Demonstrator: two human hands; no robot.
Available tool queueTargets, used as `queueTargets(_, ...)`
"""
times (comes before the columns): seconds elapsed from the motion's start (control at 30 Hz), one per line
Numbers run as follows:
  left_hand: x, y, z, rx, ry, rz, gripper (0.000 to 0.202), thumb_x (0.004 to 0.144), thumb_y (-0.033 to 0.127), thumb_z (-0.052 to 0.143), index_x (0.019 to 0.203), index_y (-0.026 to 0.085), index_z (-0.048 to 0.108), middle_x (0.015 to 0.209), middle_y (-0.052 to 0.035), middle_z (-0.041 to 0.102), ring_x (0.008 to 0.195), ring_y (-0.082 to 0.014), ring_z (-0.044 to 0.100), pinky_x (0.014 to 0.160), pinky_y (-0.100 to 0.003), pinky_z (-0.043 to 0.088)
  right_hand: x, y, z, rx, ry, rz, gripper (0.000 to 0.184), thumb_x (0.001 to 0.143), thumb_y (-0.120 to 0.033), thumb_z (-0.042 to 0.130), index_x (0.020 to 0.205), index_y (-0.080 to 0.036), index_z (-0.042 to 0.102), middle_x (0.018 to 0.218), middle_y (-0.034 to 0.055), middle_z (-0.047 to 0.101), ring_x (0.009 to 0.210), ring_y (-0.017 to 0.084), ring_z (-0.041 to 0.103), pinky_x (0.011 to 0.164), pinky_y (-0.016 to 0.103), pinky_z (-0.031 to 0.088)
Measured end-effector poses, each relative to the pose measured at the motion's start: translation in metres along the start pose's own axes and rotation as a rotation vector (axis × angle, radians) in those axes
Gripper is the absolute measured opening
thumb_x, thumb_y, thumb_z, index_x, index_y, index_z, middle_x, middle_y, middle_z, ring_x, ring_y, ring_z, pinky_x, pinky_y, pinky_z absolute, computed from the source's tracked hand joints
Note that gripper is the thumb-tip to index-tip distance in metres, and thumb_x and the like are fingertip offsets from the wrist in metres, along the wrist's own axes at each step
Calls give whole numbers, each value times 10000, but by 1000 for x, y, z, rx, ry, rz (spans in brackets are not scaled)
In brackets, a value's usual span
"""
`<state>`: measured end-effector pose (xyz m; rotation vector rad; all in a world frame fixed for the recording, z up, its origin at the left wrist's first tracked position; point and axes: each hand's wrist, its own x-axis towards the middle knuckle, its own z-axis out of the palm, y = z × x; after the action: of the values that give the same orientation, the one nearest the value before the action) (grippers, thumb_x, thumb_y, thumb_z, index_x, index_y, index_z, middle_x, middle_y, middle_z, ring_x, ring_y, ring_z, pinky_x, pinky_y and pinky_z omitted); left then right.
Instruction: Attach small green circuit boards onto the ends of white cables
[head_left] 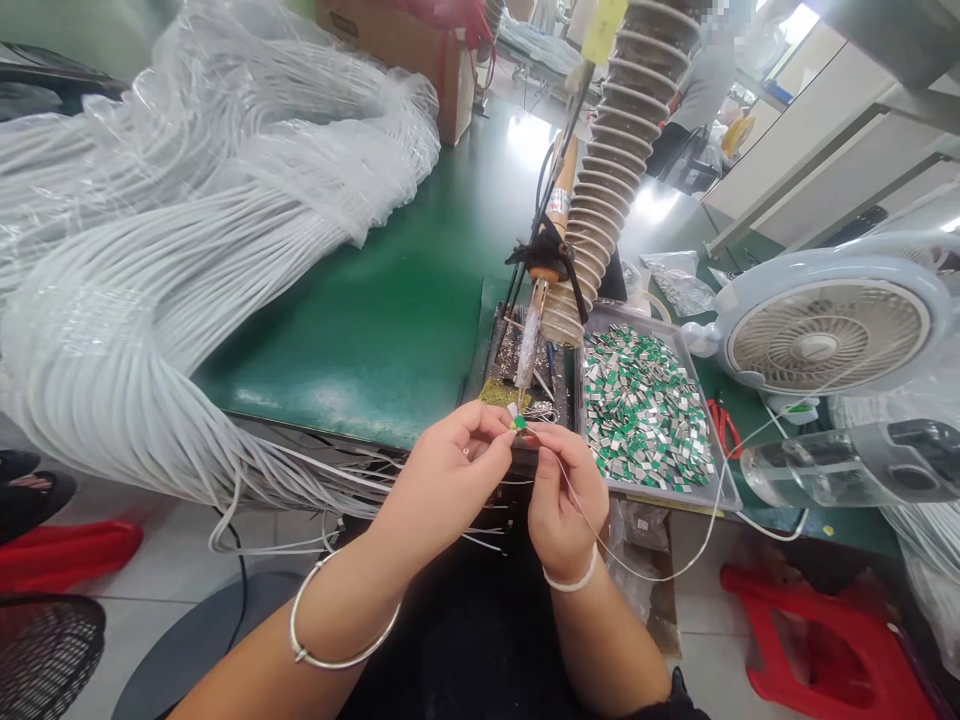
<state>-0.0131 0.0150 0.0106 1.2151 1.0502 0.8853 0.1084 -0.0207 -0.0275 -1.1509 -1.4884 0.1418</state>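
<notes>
Between the thumb and fingertips of my left hand [442, 485] is a small green circuit board [519, 424] with a pale end, held just under the tip of a soldering iron [532, 335]. The iron hangs point down from its mount. My right hand [566, 495] pinches a thin solder wire [661, 579] close beside the board. From there the wire loops down and away to the right. Whether the iron's tip touches the board I cannot tell. Behind my fingers lies a yellowish sponge [504, 394].
A grey tray [731, 500] of many green-and-metal connector pieces [645, 410] stands to the right, near red-handled pliers [724, 428], a fan [829, 335] and a clear bottle [817, 468]. A ribbed hose [626, 130] hangs overhead. Bundled white cables [187, 260] cover the left side.
</notes>
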Motion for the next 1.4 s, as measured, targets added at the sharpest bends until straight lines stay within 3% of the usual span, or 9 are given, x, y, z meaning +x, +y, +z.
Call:
queueTargets(0.6, 7, 7, -3, -31, 0, 22, 144, 795, 299, 548, 729, 174, 520, 953, -17, 597, 807, -144, 552, 727, -276, 419, 12, -2, 8, -24, 7, -63, 273, 821, -16, 471, 999, -198, 570, 964, 43, 633, 942, 136, 594, 832, 310, 511)
queueTargets(1.03, 4, 9, -5, -25, 19, 38, 131, 795, 275, 550, 710, 178, 522, 918, 15, 575, 753, -104, 539, 712, -243, 418, 13, -4, 8, -96, 6, -71, 213, 858, -86, 460, 989, -216, 568, 942, 56, 648, 921, 175, 615, 788, 376, 531)
queueTargets(1.4, 3, 6, -6, -36, 9, 46, 138, 803, 277, 550, 707, 184, 519, 930, 22, 570, 761, -100, 544, 727, -241, 416, 12, -5, 7, -22, -12, -59, 273, 827, -33, 477, 1014, -206, 575, 977, 60, 634, 961, 163, 598, 832, 358, 517)
